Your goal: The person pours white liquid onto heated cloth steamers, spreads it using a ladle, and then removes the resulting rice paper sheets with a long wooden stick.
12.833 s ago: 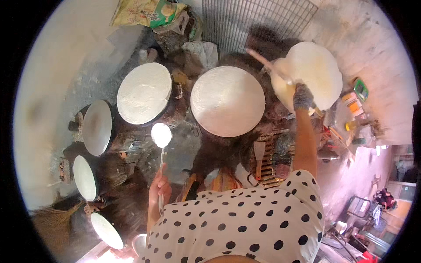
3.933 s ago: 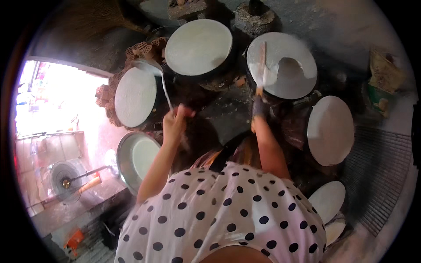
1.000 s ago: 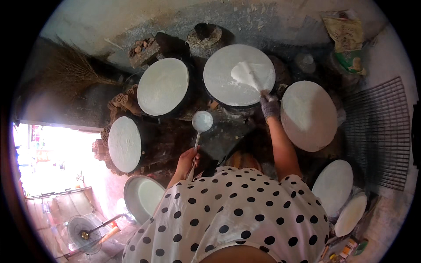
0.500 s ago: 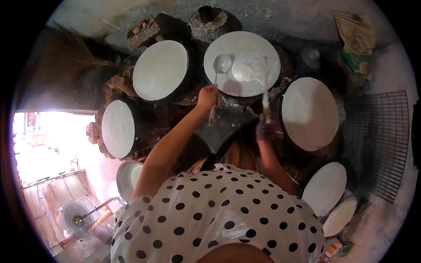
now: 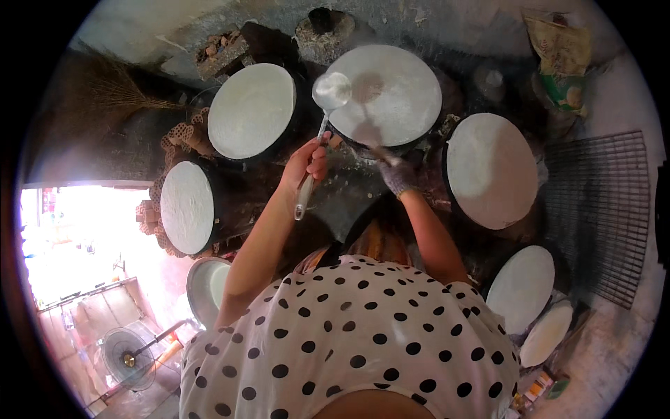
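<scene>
My left hand (image 5: 307, 165) is wrapped around the handle of a metal ladle (image 5: 331, 91). The ladle's bowl hangs over the left edge of the far round griddle (image 5: 408, 94), whose surface is coated in white batter. A dark shadow shaped like the ladle falls on that coating. My gloved right hand (image 5: 399, 176) is closed on a stick-like wooden-handled spreader (image 5: 381, 153) at the griddle's near edge. Motion blur smears the spreader, and I cannot make out its far end.
More white-coated round griddles stand around me, at the left (image 5: 252, 112) and right (image 5: 492, 171). A metal basin (image 5: 197, 288) is by my left elbow. A wire rack (image 5: 597, 213) leans at the right, below a sack (image 5: 560, 59). A fan (image 5: 128, 359) stands lower left.
The ladle has moved left and up off the middle of the griddle. My right hand has come left and toward the griddle's near edge. Batter there now lies spread evenly instead of pooled.
</scene>
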A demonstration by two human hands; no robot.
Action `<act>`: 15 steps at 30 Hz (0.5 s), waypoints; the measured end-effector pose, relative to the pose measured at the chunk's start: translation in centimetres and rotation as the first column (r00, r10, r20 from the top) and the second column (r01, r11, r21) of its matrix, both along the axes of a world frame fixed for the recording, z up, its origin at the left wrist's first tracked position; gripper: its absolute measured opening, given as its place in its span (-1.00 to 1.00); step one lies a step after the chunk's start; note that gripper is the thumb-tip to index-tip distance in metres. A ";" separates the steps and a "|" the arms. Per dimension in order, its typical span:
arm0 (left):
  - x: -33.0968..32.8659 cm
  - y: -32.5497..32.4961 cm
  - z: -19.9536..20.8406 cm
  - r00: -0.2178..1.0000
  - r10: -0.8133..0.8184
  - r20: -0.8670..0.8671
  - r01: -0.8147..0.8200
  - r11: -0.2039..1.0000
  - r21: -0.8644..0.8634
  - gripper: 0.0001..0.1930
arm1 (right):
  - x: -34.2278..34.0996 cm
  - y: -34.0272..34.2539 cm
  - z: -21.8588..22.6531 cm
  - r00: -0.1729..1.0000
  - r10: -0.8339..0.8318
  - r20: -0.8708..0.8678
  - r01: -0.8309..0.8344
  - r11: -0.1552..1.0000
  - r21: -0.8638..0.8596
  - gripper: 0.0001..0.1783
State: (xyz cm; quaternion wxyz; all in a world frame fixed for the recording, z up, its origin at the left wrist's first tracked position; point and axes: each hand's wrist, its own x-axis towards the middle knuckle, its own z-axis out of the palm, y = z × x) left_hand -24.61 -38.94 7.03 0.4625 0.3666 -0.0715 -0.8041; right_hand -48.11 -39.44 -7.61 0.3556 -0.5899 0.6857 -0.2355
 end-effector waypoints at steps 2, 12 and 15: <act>0.8 0.3 -0.3 0.997 -0.072 0.003 0.071 0.997 0.015 -0.70 | 0.3 -0.4 -1.5 0.995 -0.038 0.097 0.041 0.998 -0.036 -0.48; 10.1 17.8 -2.2 0.969 0.044 -0.241 0.014 0.971 0.237 -0.64 | 1.3 1.8 2.7 0.914 -0.339 -0.222 0.358 0.932 0.055 -0.57; 13.7 20.9 -4.5 0.917 0.042 -0.398 0.065 0.965 0.253 -0.63 | 0.3 -0.2 -1.2 0.958 0.062 -0.281 -0.070 0.997 -0.018 -0.53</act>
